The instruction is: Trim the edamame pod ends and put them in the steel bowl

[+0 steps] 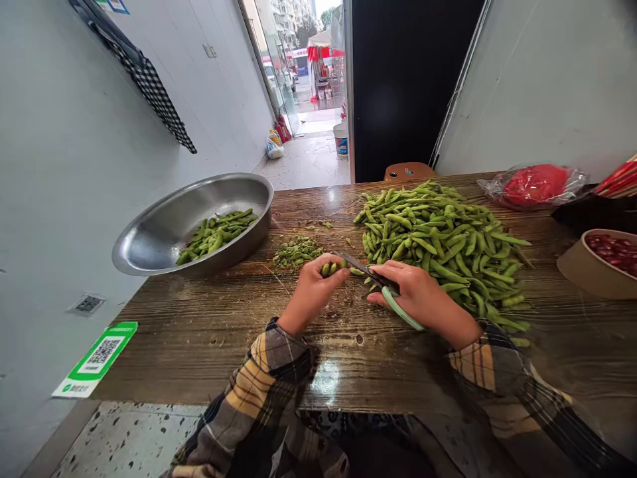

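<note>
My left hand (318, 289) is closed round green pods (332, 268) near the middle of the wooden table. In my right hand (415, 295) are scissors (395, 307) with pale green handles, their blades pointing left toward the pods in my left hand. A large heap of green pods (442, 239) lies just beyond my right hand. Small green trimmings (297, 252) form a little pile beyond my left hand. At the left, a wide metal bowl (149, 232) holds some pods (216, 234).
The wooden table (199, 352) bears a red item in clear plastic (536, 184) at the back right and a tub of dark red pieces (597, 272) at the right edge. A green QR sign (97, 358) is at the left edge. Beyond stands an orange-brown stool (409, 172).
</note>
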{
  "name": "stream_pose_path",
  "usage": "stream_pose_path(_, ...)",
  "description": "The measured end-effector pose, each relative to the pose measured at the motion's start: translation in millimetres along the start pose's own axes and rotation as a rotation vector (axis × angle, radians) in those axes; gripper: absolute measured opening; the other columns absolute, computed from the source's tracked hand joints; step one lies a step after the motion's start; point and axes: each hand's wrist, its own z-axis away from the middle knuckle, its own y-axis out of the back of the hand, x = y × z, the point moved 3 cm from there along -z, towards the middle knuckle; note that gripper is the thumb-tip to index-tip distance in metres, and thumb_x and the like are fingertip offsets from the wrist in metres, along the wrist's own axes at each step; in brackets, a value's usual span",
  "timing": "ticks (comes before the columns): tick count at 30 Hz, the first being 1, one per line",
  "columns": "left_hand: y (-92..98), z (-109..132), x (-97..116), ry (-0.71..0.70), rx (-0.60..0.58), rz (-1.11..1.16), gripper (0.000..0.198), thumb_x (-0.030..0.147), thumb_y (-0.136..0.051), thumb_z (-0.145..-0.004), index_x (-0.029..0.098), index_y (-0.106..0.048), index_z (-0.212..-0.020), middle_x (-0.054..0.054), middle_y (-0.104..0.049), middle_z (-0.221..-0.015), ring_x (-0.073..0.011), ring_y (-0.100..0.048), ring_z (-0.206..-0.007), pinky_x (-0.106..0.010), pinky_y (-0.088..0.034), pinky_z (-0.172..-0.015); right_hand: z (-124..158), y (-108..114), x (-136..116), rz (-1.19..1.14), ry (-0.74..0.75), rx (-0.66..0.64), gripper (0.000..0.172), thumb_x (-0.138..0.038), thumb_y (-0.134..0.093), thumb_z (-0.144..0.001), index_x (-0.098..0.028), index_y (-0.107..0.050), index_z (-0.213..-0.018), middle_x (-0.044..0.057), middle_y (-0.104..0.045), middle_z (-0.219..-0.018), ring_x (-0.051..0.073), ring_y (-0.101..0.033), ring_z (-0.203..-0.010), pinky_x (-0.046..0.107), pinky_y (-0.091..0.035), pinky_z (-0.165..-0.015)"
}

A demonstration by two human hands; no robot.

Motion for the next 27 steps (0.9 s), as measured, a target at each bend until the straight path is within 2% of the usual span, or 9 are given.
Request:
stream_pose_path(2, 1.0, -0.2, -5.1, 0.11, 0.041, 0.235, 0.02, 0.031, -0.071, -0.073, 0.017, -0.061, -0.082, 0.005, -0.046, -0.061, -0.0061, -0.037, -0.05, -0.02, -0.025, -0.045, 0.0, 0.6, 1.1, -0.024, -0.02, 0.049, 0.039, -0.038, -0.067, -0.082, -0.019, -0.062, -0.115, 0.008, -0.066, -0.1, 0.023, -0.065, -0.089, 0.035, -0.051, -0.078)
stream_pose_path(4, 1.8, -0.6, -7.9, 0.175, 0.082, 0.432, 0.025, 0.031, -0.073, -0.071, 0.017, -0.058, -0.084, 0.006, -0.048, -0.061, -0.0052, -0.038, -0.047, -0.019, -0.021, -0.041, 0.4, 1.0, 1.3, -0.033, -0.037, 0.09, 0.042, -0.04, -0.068, -0.08, -0.02, -0.061, -0.117, 0.009, -0.066, -0.104, 0.024, -0.065, -0.092, 0.036, -0.052, -0.078)
stream_pose_path(7, 2.4, -1.0, -8.5, 0.22, 0.111, 0.595, 0.028, 0.027, -0.076, -0.067, 0.016, -0.056, -0.083, 0.003, -0.055, -0.066, -0.0045, -0.043, -0.048, -0.016, -0.024, -0.039, 1.4, 0.3, -0.6, -0.022, -0.047, 0.094, 0.045, -0.04, -0.069, -0.079, -0.02, -0.06, -0.119, 0.009, -0.065, -0.108, 0.025, -0.065, -0.093, 0.037, -0.053, -0.078)
stream_pose_path(10, 1.5, -0.6, -7.5, 0.237, 0.112, 0.702, 0.027, 0.025, -0.076, -0.067, 0.016, -0.055, -0.082, 0.002, -0.058, -0.07, -0.0038, -0.045, -0.05, -0.015, -0.027, -0.04, 2.0, -1.4, -3.8, -0.003, -0.049, 0.064, 0.047, -0.039, -0.07, -0.078, -0.021, -0.058, -0.121, 0.008, -0.064, -0.107, 0.023, -0.065, -0.086, 0.036, -0.053, -0.075)
stream_pose_path(15, -3.8, 1.4, -8.7, 0.25, 0.087, 0.746, 0.029, 0.026, -0.077, -0.066, 0.016, -0.054, -0.082, 0.002, -0.058, -0.07, -0.0034, -0.045, -0.05, -0.014, -0.028, -0.04, 1.9, -4.5, -7.2, -0.011, -0.03, 0.064, 0.048, -0.038, -0.069, -0.079, -0.023, -0.056, -0.123, 0.006, -0.063, -0.102, 0.018, -0.062, -0.073, 0.034, -0.053, -0.069)
stream_pose_path(21, -11.3, 4.5, -12.2, 0.276, 0.021, 0.751, 0.028, 0.027, -0.076, -0.069, 0.016, -0.053, -0.081, 0.001, -0.06, -0.071, -0.0035, -0.046, -0.05, -0.014, -0.029, -0.04, 0.9, -6.7, -5.6, -0.038, -0.03, 0.12, 0.048, -0.041, -0.069, -0.079, -0.019, -0.057, -0.119, 0.007, -0.062, -0.098, 0.02, -0.062, -0.076, 0.035, -0.053, -0.072)
stream_pose_path(27, -10.7, 4.7, -11.1, 0.27, 0.042, 0.726, 0.026, 0.026, -0.075, -0.071, 0.016, -0.052, -0.079, 0.002, -0.06, -0.069, -0.0037, -0.046, -0.05, -0.014, -0.029, -0.041, 0.3, -6.2, -3.6, -0.066, -0.019, 0.107, 0.033, -0.038, -0.064, -0.084, -0.019, -0.061, -0.111, 0.007, -0.064, -0.094, 0.022, -0.064, -0.083, 0.034, -0.052, -0.074)
